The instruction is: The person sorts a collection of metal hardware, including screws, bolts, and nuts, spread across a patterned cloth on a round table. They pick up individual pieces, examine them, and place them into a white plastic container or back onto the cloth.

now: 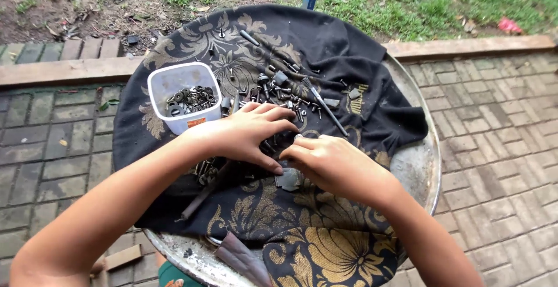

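My left hand (247,133) rests palm down on a black cloth with gold flowers (325,48), fingers spread over scattered small metal parts (285,92). My right hand (328,160) lies beside it, fingers curled down onto the cloth, touching a small dark flat metal piece (289,179). Whether either hand pinches a part is hidden under the fingers. The thumbs of both hands nearly meet near the middle of the cloth.
The cloth covers a round metal tray (421,165). A white plastic tub (177,98) of washers and nuts stands at the left. A screwdriver (325,109), bolts and a dark rod (203,197) lie on the cloth. Brick paving, a wooden border and grass surround the tray.
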